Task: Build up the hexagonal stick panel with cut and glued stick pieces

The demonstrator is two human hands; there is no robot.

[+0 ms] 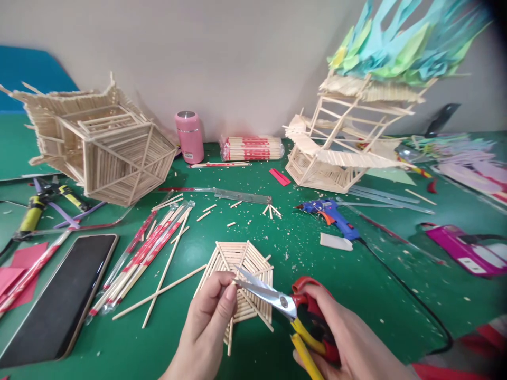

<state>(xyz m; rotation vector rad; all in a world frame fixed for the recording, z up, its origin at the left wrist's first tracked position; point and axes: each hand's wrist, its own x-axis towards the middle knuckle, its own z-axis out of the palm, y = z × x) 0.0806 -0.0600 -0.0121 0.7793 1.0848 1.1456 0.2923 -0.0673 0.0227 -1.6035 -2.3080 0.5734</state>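
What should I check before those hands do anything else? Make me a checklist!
1. Scissors held properly: the right hand grips their handles. Ok.
2. Fingers away from the blades: one blade tip is right by the fingertips of the left hand. Not ok.
3. Small pale piece pinched in the left hand: it shows, but whether it's held firmly, cannot tell.
4. Blue glue gun out of the way: it lies apart from both hands. Ok. Hot or cold, cannot tell.
5. Green table tidy: stick scraps lie scattered about. Not ok.
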